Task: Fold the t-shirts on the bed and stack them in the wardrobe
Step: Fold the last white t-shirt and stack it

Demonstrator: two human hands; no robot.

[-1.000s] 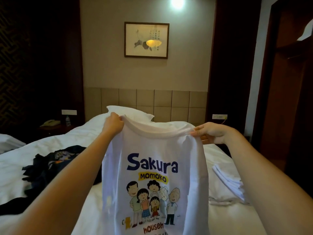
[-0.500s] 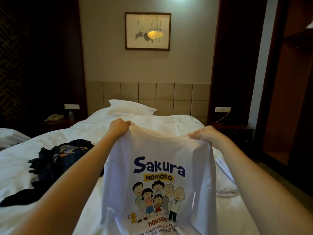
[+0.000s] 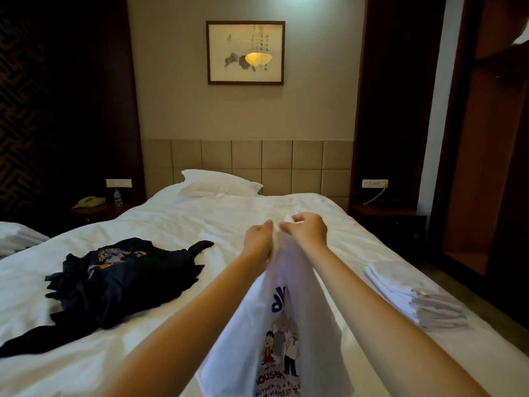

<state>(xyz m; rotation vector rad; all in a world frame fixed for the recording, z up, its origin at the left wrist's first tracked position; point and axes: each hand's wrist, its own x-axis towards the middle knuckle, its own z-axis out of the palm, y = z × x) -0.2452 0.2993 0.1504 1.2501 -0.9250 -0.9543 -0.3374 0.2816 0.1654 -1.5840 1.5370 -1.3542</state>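
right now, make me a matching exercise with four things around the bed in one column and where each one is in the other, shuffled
Things:
1. white printed t-shirt
2. dark clothes
3. folded white stack
4. pillow

Places:
A. at the head of the bed
B. crumpled on the bed's left side
C. held up by the left hand and right hand
D. near the bed's right edge

Pairs: 1-C, 2-B, 3-D, 4-A
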